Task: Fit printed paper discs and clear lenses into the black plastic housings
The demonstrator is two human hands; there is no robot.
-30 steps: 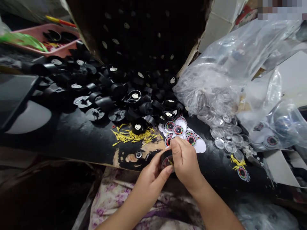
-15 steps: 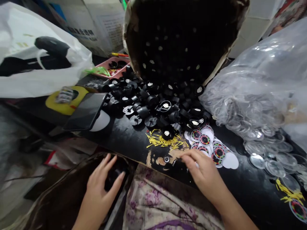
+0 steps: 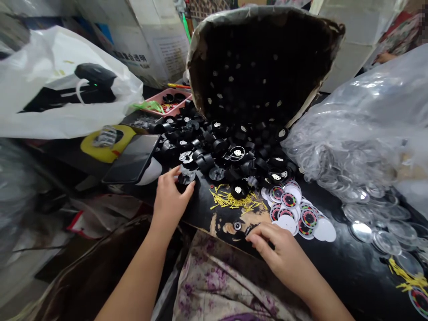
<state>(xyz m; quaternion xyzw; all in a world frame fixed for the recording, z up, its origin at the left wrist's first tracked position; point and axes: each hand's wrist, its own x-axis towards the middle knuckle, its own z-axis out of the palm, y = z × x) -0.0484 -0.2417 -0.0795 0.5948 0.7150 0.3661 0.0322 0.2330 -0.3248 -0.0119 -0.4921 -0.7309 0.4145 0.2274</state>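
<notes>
My left hand (image 3: 171, 196) reaches to the near edge of a heap of black round plastic parts (image 3: 230, 147), and its thumb and fingers close round one black part (image 3: 186, 178). My right hand (image 3: 276, 249) rests at the table's front edge with its fingers curled. It lies next to a small metal ring (image 3: 237, 226) and a spread of printed round discs (image 3: 294, 209). What its fingertips hold, if anything, is hidden. A scatter of thin yellow pins (image 3: 234, 200) lies between the two hands.
A tipped cardboard box (image 3: 334, 49) spills the black parts. At right lie a clear bag of transparent lenses (image 3: 354, 129) and loose lenses (image 3: 384, 236). At left are a phone (image 3: 132, 158), yellow tape roll (image 3: 115, 149), pink tray (image 3: 152, 96) and white bag (image 3: 40, 58).
Both hands held a black part together; then my left hand went down to the left, and has now come up to the heap and gripped a black part. My right hand settled at the table edge.
</notes>
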